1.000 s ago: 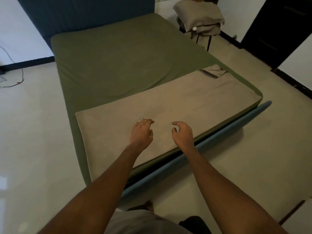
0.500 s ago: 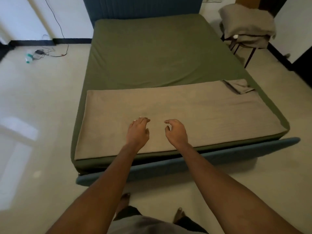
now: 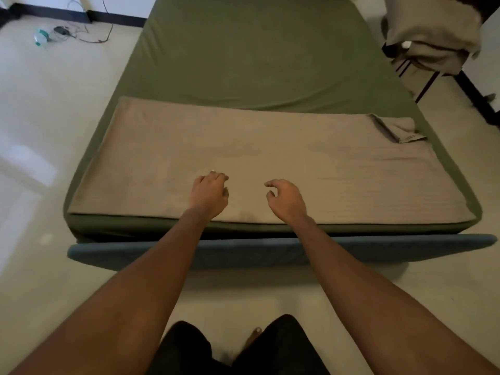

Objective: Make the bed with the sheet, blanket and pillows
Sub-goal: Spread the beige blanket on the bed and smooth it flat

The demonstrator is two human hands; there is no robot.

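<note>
**Both hands poised over the blanket at the foot of the bed**

The person stands square to the foot of the bed, arms out. The left hand [image 3: 209,194] and right hand [image 3: 286,198] sit side by side over the near middle of the blanket [image 3: 338,171]. Both have loosely curled fingers with nothing in them. It cannot be told whether the fingertips are brushing the cloth or hanging just above it.

The tan blanket lies folded in a long band across the foot end, its near edge lined up with the mattress edge. That looks like a staging spot: from here it could be opened toward the head in one go. The hands are near the centre, which seems the sensible place to catch the top layer evenly.

One corner [image 3: 397,128] on the right is flipped back and will likely need flattening.

The green sheet [image 3: 257,55] is already on, stretched over the mattress and down its sides, with one shallow crease beyond the blanket. So the sheet step looks done and the blanket is the job in hand.

The tan heap on the chair [image 3: 426,85] to the right of the bed is probably the pillows [image 3: 430,31]. They are parked well clear so the surface stays free.

The blue frame [image 3: 243,253] juts out below the mattress, close to the person's legs.

A cable [image 3: 89,36] and a bottle [image 3: 40,40] lie on the floor far left, out of play
</note>
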